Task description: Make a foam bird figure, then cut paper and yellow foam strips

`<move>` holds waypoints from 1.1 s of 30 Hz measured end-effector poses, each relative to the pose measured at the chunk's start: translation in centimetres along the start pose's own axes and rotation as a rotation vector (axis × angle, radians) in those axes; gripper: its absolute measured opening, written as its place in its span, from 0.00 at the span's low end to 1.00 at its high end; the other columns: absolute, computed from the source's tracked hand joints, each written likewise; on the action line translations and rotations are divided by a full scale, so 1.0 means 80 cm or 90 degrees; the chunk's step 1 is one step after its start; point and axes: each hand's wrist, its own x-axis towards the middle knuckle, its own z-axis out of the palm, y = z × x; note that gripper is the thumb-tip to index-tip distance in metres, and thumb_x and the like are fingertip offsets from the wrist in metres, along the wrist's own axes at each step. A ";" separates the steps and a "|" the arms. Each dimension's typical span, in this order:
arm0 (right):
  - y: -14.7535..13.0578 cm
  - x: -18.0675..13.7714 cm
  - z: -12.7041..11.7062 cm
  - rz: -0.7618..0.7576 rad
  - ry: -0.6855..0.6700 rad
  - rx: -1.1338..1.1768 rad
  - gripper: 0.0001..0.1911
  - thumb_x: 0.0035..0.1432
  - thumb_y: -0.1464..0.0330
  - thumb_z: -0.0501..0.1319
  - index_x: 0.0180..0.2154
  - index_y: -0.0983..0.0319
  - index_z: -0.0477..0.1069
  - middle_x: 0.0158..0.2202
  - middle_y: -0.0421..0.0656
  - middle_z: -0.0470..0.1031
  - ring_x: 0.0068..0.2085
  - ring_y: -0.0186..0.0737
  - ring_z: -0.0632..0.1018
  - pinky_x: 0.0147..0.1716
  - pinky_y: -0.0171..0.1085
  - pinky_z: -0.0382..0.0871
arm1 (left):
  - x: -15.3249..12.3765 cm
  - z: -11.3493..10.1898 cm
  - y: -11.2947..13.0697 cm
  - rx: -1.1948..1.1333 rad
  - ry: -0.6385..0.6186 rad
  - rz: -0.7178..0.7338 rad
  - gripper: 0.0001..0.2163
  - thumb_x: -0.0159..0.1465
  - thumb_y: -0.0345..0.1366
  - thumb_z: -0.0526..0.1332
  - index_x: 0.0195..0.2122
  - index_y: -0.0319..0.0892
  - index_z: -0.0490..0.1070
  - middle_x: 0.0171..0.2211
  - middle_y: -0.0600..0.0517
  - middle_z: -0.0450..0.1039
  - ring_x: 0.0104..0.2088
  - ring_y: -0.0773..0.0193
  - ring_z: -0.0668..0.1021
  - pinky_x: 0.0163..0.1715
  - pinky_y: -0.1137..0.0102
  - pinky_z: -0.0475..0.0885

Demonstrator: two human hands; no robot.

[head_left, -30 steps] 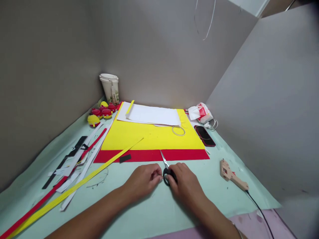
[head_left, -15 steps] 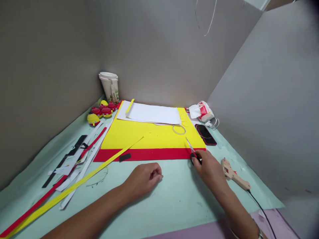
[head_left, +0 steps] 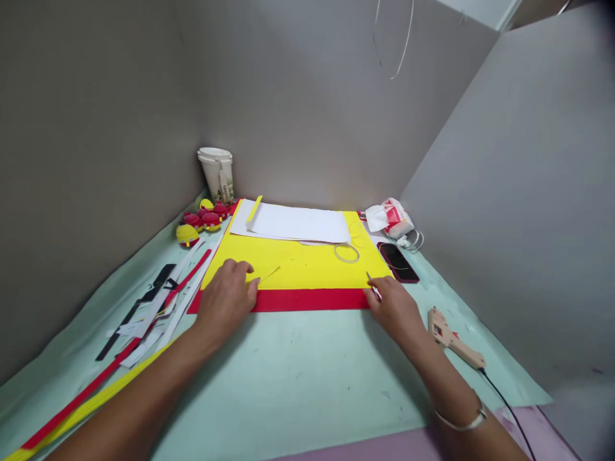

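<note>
Left hand: the left hand (head_left: 225, 296) lies over the left part of the sheets, thumb and index finger curled towards each other by the yellow strips (head_left: 106, 394); I cannot tell whether its grip pinches them.
Yellow strips: slanting from the lower left under the left forearm, a thin tip showing past the thumb.
Right hand: the right hand (head_left: 396, 304) is at the sheets' right corner, its grip pressed around the scissors (head_left: 369, 276), thumb on the near side.
Scissors: blade tip over the yellow sheet (head_left: 298, 272), handles hidden by the hand.
Sheets: yellow on top of the red sheet (head_left: 312, 299), whose near edge shows; white paper (head_left: 302, 223) and a thin ring (head_left: 346, 262) lie on the yellow.
Desk right: phone (head_left: 398, 262), glue gun (head_left: 454, 342) on the desk (head_left: 312, 378).
Desk left: red strip (head_left: 122, 355) among paper scraps (head_left: 148, 326).
</note>
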 end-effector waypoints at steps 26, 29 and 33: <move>-0.108 0.213 0.071 -0.252 -0.058 -0.201 0.17 0.65 0.64 0.61 0.52 0.65 0.69 0.52 0.49 0.72 0.47 0.45 0.77 0.45 0.47 0.75 | -0.025 -0.082 0.057 -0.959 0.048 -0.239 0.12 0.57 0.41 0.62 0.40 0.43 0.67 0.29 0.57 0.67 0.20 0.74 0.66 0.20 0.76 0.62; -0.109 0.214 0.070 -0.264 -0.049 -0.199 0.17 0.65 0.64 0.61 0.52 0.64 0.69 0.52 0.49 0.72 0.47 0.45 0.77 0.45 0.47 0.75 | -0.033 -0.037 0.065 -0.981 -0.023 -0.294 0.16 0.57 0.42 0.63 0.45 0.43 0.67 0.29 0.56 0.69 0.24 0.70 0.71 0.24 0.74 0.67; -0.117 0.216 0.069 -0.293 -0.040 -0.191 0.17 0.65 0.64 0.61 0.53 0.63 0.68 0.52 0.48 0.72 0.48 0.45 0.77 0.45 0.48 0.74 | -0.034 0.022 0.056 -0.858 -0.039 -0.310 0.11 0.59 0.44 0.62 0.37 0.42 0.67 0.33 0.53 0.73 0.32 0.65 0.76 0.33 0.71 0.71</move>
